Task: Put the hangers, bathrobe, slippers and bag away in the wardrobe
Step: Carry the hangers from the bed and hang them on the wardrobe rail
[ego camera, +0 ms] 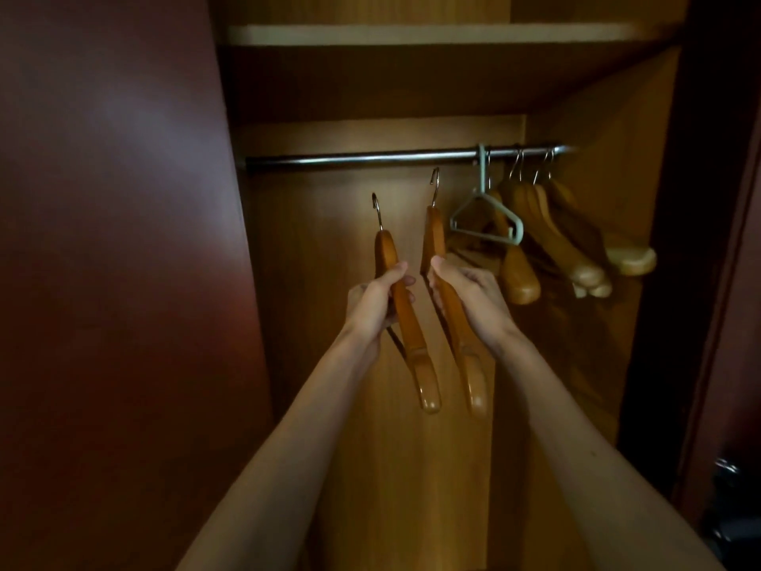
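— Both hands are up inside the open wardrobe, each with its own hanger. Her left hand (pixel 376 300) has its fingers and thumb curled round the middle of an orange-brown wooden hanger with a metal hook (pixel 401 311), hook pointing up, well below the rail.

— And the other one?

— Right hand (pixel 465 300) grips a second orange-brown wooden hanger (pixel 451 307) the same way, just beside the first. Its hook sits higher, close under the shiny metal rail (pixel 362 157) but not over it.

— So neither is hung?

— Not yet. Left of it all stands the dark red-brown wardrobe door (pixel 115 241). Further right along the rail hangs a pale green plastic hanger (pixel 486 224), and past that a bunch of light wooden hangers (pixel 568 241) crowded together at the rail's right end, their arms slanting down toward us.

— Anything above?

— A pale wooden shelf (pixel 432 34) runs across over the rail. The wardrobe's inside is warm yellow-brown wood (pixel 329 249). Low at the far right, outside the cupboard, something dark with a metal glint; I can't tell what it is.
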{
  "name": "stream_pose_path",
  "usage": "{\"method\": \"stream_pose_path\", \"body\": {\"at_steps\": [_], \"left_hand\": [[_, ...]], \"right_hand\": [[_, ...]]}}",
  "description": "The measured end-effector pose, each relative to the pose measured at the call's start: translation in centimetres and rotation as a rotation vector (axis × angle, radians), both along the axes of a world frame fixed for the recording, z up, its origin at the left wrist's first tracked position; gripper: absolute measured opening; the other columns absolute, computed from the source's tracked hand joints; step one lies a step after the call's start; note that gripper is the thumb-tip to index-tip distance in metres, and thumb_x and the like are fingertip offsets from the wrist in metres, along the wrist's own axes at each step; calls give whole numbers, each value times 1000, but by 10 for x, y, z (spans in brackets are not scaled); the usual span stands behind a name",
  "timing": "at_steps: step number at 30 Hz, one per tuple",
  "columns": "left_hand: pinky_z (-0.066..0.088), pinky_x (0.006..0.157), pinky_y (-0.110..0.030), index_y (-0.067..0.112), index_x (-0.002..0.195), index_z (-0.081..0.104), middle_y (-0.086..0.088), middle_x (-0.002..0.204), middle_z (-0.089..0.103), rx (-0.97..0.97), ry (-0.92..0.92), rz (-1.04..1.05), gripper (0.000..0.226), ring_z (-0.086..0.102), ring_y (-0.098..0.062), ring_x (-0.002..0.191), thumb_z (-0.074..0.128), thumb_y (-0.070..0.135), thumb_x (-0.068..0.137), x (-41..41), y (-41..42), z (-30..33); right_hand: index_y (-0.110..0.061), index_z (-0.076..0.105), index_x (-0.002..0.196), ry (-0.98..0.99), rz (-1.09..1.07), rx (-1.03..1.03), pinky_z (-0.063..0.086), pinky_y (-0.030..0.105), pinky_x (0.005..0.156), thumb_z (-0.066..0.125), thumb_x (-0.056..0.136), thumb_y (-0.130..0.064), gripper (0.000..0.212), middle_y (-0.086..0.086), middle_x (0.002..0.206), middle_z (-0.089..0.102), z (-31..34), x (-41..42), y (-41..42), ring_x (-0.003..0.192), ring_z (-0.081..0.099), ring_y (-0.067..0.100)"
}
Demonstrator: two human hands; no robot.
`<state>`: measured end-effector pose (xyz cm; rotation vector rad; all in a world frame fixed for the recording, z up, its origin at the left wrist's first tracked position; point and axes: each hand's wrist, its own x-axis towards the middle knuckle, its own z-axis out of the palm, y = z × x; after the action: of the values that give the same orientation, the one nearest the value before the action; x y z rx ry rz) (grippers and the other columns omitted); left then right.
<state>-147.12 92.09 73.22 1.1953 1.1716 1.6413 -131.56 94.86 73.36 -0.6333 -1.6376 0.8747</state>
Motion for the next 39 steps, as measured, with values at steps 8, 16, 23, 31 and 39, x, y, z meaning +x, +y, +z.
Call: {"method": "stream_pose_path", "body": {"at_steps": [8, 16, 23, 31, 39], "left_hand": [[55, 98, -48, 7, 107, 76, -12, 94, 75, 106, 42, -154, 56, 73, -26, 89, 71, 56, 82, -1, 82, 55], [58, 82, -33, 14, 100, 79, -3, 89, 79, 114, 93, -109, 33, 76, -16, 88, 71, 44, 88, 9, 136, 94], [58, 88, -37, 18, 101, 79, -1, 84, 77, 63, 170, -148, 37, 74, -19, 91, 73, 50, 83, 15, 177, 102], [50, 54, -23, 20, 80, 70, 8, 57, 66, 16, 147, -233, 21, 65, -10, 62, 66, 36, 93, 18, 206, 106], [53, 69, -30, 9, 112, 71, 8, 64, 68, 19, 173, -308, 38, 65, -14, 80, 60, 42, 97, 28, 215, 102]], "right_hand": [[-14, 74, 78, 29, -78, 2, 52, 39, 90, 54, 99, -48, 45, 7, 78, 73, 52, -14, 66, 78, 70, 19], [-16, 75, 90, 51, -140, -73, 54, 34, 92, 53, 99, -47, 39, 3, 87, 78, 82, -11, 112, 84, 74, 12], [-19, 72, 95, 60, -173, -150, 52, 36, 93, 53, 97, -52, 38, 0, 95, 74, 89, -10, 141, 97, 68, 18], [-20, 71, 89, 83, -192, -204, 54, 46, 96, 56, 96, -49, 33, 9, 94, 75, 94, -10, 159, 97, 70, 28], [-15, 72, 99, 175, -159, -285, 57, 37, 82, 57, 94, -49, 37, 4, 88, 77, 89, -6, 173, 91, 73, 24]]}}
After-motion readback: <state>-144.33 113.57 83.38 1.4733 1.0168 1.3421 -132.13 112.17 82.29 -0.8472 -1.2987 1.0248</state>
